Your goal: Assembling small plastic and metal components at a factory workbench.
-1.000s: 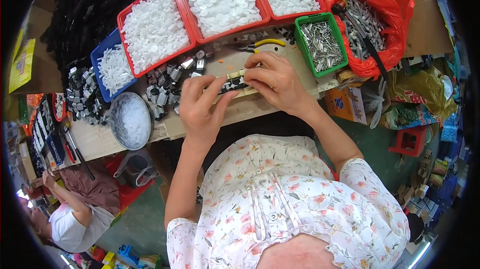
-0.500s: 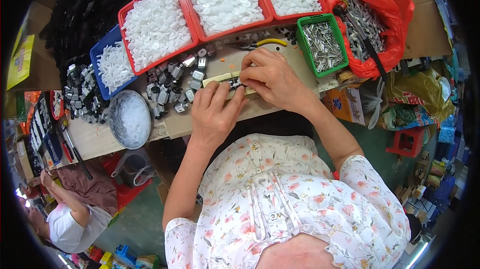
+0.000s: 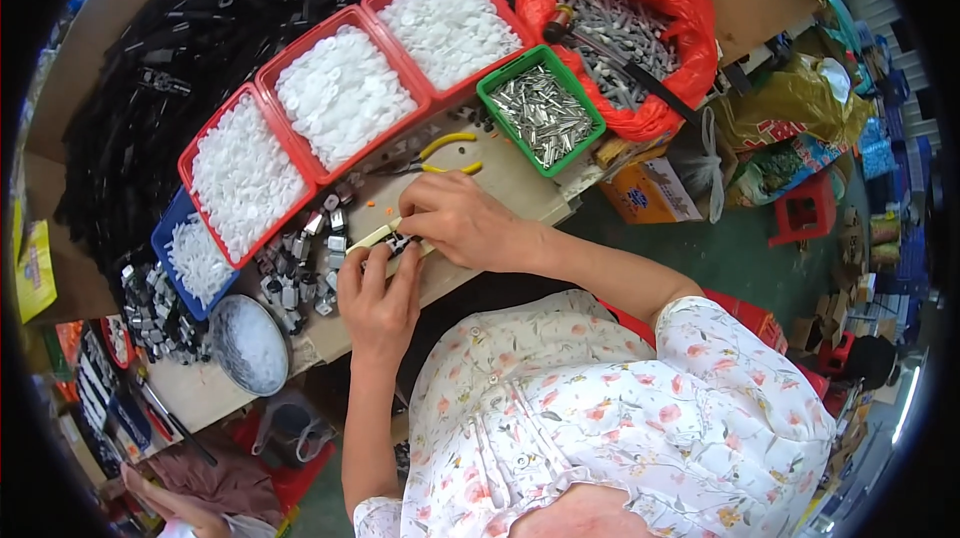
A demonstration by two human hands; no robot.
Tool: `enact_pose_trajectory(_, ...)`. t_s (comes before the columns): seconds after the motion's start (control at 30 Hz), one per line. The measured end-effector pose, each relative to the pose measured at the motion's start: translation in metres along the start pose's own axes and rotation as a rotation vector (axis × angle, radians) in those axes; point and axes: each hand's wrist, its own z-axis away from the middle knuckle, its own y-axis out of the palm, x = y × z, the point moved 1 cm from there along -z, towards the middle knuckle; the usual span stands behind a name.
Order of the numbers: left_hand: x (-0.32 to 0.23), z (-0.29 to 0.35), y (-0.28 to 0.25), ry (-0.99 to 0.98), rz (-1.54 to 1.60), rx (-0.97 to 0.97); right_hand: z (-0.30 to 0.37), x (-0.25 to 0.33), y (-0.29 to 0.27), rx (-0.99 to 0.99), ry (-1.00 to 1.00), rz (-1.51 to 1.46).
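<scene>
Cream strip (image 3: 376, 235) with small black and silver parts set along it, held at a slant near the front edge of the counter (image 3: 532, 193), short of that edge's right-hand corner. Left hand (image 3: 378, 303): its fingers are bent and closed on the strip from the near side. Right hand (image 3: 465, 225): its fingers are drawn together, gripping the strip toward its right end and hiding part of it. Loose metal pieces (image 3: 300, 250) lie in a pile just left of the strip. Yellow-handled pliers (image 3: 442, 144) lie beyond the right hand. Along the back of the counter stand three red trays (image 3: 290, 138) of white plastic parts; right of them is a green tray (image 3: 577, 150) of silver pins. A round metal dish (image 3: 222, 340) sits by the front edge, further left.
</scene>
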Motion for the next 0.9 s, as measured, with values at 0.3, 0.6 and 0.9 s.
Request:
enact_pose_trajectory(0.3,-0.001,-0.009,0.005,-0.008,-0.026,0.001,0.005,-0.002,-0.017,-0.024,0.008,-0.012)
enact_pose_trajectory(0.6,0.0,-0.002,0.001,-0.048,-0.025,-0.038,0.069,-0.083,-0.164,-0.313,0.463,0.63)
enact_pose_trajectory(0.9,0.012,-0.009,-0.031,-0.121,0.143,-0.096,0.091,-0.106,-0.193,-0.022,0.574,0.927)
